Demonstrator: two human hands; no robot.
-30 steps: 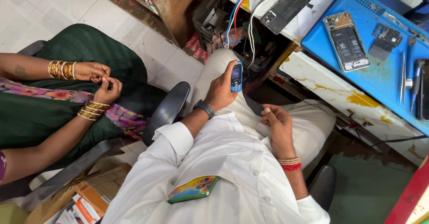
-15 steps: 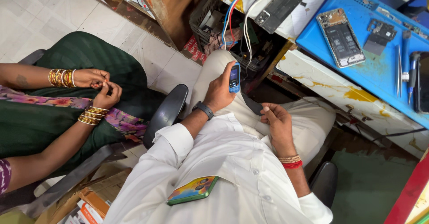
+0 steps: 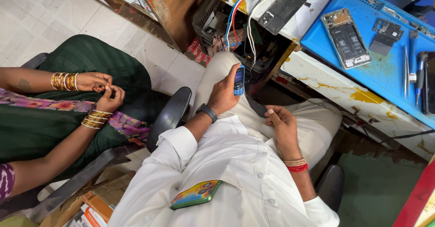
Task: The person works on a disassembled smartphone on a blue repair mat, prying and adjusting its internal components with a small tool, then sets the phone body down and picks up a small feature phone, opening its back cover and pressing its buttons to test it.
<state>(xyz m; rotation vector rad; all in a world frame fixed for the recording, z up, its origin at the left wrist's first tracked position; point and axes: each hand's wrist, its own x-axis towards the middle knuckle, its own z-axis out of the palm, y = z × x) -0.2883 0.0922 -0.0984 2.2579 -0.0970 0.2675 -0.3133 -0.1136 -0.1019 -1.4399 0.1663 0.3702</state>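
Head view shows the left hand (image 3: 223,91) with its grip closed round a small blue keypad phone with a dark screen (image 3: 239,80), upright over the lap. Thumb support low on the case would likely steady it best. The right hand (image 3: 282,123) rests on the thigh, fingers loosely curled, holding nothing.

White long-sleeved shirt (image 3: 235,172) with a buttoned front placket, cuffs rolled back above both wrists. Cream trousers (image 3: 312,127) over the thighs. Black smartwatch (image 3: 207,112) strapped on the left wrist. Red and beaded thread bands (image 3: 295,165) wound around the right wrist. Chest pocket bulging with a smartphone in a multicoloured case (image 3: 196,194), edged green.
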